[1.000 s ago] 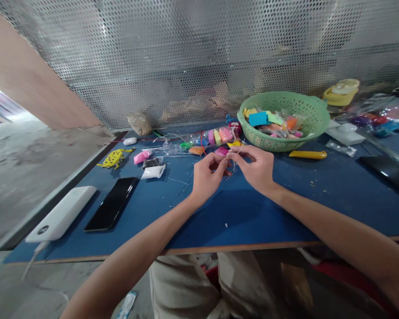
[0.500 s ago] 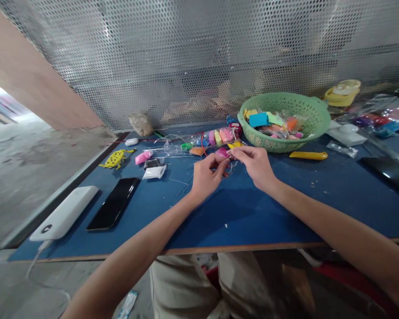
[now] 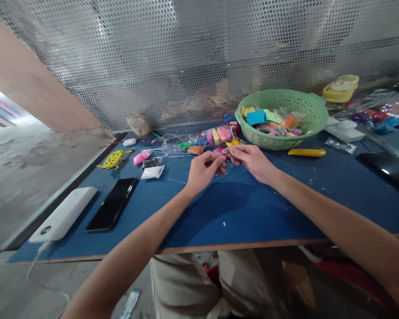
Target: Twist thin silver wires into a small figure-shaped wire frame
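Left hand (image 3: 202, 172) and right hand (image 3: 251, 160) both pinch a small clear plastic wrapper (image 3: 226, 154), fingers closed on opposite edges. Judged light, thin, slippery, tearable; grip edges. Green basket (image 3: 306, 133) at 1 o'clock.

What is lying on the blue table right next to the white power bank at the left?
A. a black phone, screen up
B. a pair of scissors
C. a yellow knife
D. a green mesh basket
A: the flat black smartphone lies just right of the white rectangular power bank on the blue table; the round green plastic basket sits far off at the back.
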Demonstrator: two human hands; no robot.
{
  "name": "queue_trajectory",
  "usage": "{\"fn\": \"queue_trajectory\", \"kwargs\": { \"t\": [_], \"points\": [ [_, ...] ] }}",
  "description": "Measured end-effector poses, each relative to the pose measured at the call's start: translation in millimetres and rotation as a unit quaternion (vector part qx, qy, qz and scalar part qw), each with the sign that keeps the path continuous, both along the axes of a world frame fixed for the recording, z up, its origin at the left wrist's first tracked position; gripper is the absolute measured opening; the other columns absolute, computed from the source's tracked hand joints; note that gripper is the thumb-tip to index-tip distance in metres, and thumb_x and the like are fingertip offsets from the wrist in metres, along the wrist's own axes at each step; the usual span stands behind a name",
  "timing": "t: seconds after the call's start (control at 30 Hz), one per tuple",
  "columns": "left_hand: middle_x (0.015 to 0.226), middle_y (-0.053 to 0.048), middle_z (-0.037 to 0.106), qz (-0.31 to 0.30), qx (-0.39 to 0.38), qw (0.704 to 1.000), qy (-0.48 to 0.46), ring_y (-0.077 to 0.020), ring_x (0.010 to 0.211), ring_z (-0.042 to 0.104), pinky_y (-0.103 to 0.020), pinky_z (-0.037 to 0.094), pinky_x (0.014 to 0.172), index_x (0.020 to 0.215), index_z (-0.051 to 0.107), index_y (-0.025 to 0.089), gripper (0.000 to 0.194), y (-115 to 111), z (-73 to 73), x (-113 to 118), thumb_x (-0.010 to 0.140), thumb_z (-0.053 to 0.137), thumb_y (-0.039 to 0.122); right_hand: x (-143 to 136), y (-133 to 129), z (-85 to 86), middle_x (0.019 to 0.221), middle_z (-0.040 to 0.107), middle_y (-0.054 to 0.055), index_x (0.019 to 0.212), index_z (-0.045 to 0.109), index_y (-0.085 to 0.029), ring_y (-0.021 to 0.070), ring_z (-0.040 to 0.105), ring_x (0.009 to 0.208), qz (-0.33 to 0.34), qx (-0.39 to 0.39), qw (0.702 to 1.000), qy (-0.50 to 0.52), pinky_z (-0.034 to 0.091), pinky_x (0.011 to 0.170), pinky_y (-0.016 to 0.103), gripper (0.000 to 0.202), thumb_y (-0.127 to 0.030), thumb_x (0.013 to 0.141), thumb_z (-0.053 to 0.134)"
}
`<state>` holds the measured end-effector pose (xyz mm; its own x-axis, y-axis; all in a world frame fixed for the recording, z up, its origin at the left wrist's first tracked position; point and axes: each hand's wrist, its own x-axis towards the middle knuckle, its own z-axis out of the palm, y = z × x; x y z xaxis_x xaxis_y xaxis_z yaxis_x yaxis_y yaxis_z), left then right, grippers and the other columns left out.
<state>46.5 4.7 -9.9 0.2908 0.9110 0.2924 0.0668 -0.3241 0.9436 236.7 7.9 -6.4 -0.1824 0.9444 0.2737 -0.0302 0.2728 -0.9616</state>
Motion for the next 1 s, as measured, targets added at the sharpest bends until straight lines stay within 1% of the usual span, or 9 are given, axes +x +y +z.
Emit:
{"fn": "queue_trajectory", "kwargs": {
  "t": [0.2, 0.27, 0.33, 0.47, 0.57, 0.63, 0.77, 0.87, 1.0],
  "points": [
    [0.087, -0.007, 0.075, -0.02, 0.0, 0.999, -0.025, -0.0169, 0.077, 0.073, -0.031, 0.061, 0.075, 0.091, 0.067, 0.013, 0.033, -3.1, -0.9, 2.8, 0.087, 0.07, 0.046, -4.6, -10.7, 8.2, 0.087, 0.076, 0.004, 0.092, 0.077, -0.02, 0.0192, 0.066, 0.079, -0.091, 0.163, 0.971, -0.15, 0.048, 0.073, 0.033, 0.025, -0.044, 0.088, 0.068],
    [0.083, -0.006, 0.074, -0.023, 0.051, 0.998, 0.022, -0.0166, 0.076, 0.072, -0.03, 0.059, 0.075, 0.089, 0.068, 0.014, 0.03, -2.9, 2.3, -1.0, 0.091, 0.066, 0.044, -3.5, -11.9, 9.5, 0.088, 0.075, 0.004, 0.091, 0.076, -0.021, 0.0202, 0.066, 0.082, -0.123, 0.212, 0.954, -0.172, 0.049, 0.076, 0.034, 0.021, -0.04, 0.091, 0.066],
    [0.082, -0.005, 0.073, 0.003, 0.143, 0.985, 0.096, -0.0154, 0.075, 0.069, -0.029, 0.056, 0.074, 0.09, 0.07, 0.016, 0.026, -1.2, 7.6, -8.2, 0.095, 0.061, 0.04, -1.6, -12.7, 10.2, 0.091, 0.075, 0.004, 0.091, 0.074, -0.023, 0.0215, 0.066, 0.088, -0.13, 0.251, 0.938, -0.199, 0.049, 0.082, 0.036, 0.018, -0.036, 0.094, 0.063],
    [0.093, -0.005, 0.072, 0.1, 0.377, 0.893, 0.226, -0.0179, 0.086, 0.064, -0.034, 0.05, 0.086, 0.102, 0.071, 0.022, 0.015, 4.1, 19.5, -25.3, 0.093, 0.063, 0.031, 1.2, -16.7, 13.0, 0.095, 0.074, 0.004, 0.094, 0.07, -0.024, 0.0222, 0.065, 0.09, -0.118, 0.294, 0.914, -0.253, 0.048, 0.085, 0.037, 0.015, -0.034, 0.097, 0.059],
    [0.092, -0.005, 0.068, 0.141, 0.462, 0.839, 0.248, -0.0197, 0.088, 0.062, -0.035, 0.049, 0.085, 0.108, 0.07, 0.024, 0.02, 6.3, 25.5, -34.0, 0.089, 0.069, 0.03, 1.6, -21.6, 17.2, 0.094, 0.072, 0.005, 0.097, 0.066, -0.023, 0.0232, 0.062, 0.091, -0.123, 0.326, 0.888, -0.301, 0.044, 0.086, 0.039, 0.013, -0.031, 0.098, 0.055],
    [0.099, -0.006, 0.067, 0.126, 0.486, 0.825, 0.259, -0.0203, 0.091, 0.061, -0.036, 0.05, 0.085, 0.114, 0.068, 0.026, 0.026, 6.6, 27.2, -36.6, 0.088, 0.07, 0.03, 1.9, -24.0, 20.0, 0.094, 0.071, 0.006, 0.098, 0.063, -0.023, 0.0244, 0.06, 0.093, -0.117, 0.345, 0.868, -0.338, 0.041, 0.087, 0.04, 0.012, -0.03, 0.099, 0.053],
    [0.124, -0.008, 0.065, 0.004, 0.482, 0.825, 0.295, -0.0223, 0.111, 0.061, -0.04, 0.048, 0.097, 0.13, 0.06, 0.028, 0.036, 9.5, 24.1, -37.5, 0.094, 0.063, 0.028, 2.9, -24.5, 22.8, 0.089, 0.07, 0.006, 0.095, 0.06, -0.022, 0.0229, 0.059, 0.085, -0.032, 0.347, 0.848, -0.398, 0.037, 0.09, 0.042, 0.012, -0.028, 0.099, 0.05],
    [0.116, -0.007, 0.07, -0.045, 0.471, 0.829, 0.297, -0.0212, 0.108, 0.063, -0.039, 0.048, 0.098, 0.127, 0.06, 0.026, 0.031, 14.8, 18.1, -38.7, 0.096, 0.06, 0.029, 3.3, -23.3, 22.1, 0.087, 0.07, 0.004, 0.093, 0.062, -0.022, 0.0217, 0.059, 0.083, 0.027, 0.323, 0.859, -0.397, 0.038, 0.088, 0.041, 0.016, -0.032, 0.099, 0.052],
    [0.103, -0.006, 0.072, -0.047, 0.462, 0.83, 0.31, -0.0191, 0.095, 0.065, -0.035, 0.049, 0.09, 0.108, 0.069, 0.026, 0.016, 19.0, 13.6, -42.2, 0.097, 0.059, 0.032, 4.8, -23.1, 22.4, 0.087, 0.071, 0.004, 0.09, 0.067, -0.022, 0.021, 0.059, 0.085, 0.062, 0.291, 0.883, -0.364, 0.04, 0.086, 0.039, 0.02, -0.035, 0.098, 0.055]
  ]
}}
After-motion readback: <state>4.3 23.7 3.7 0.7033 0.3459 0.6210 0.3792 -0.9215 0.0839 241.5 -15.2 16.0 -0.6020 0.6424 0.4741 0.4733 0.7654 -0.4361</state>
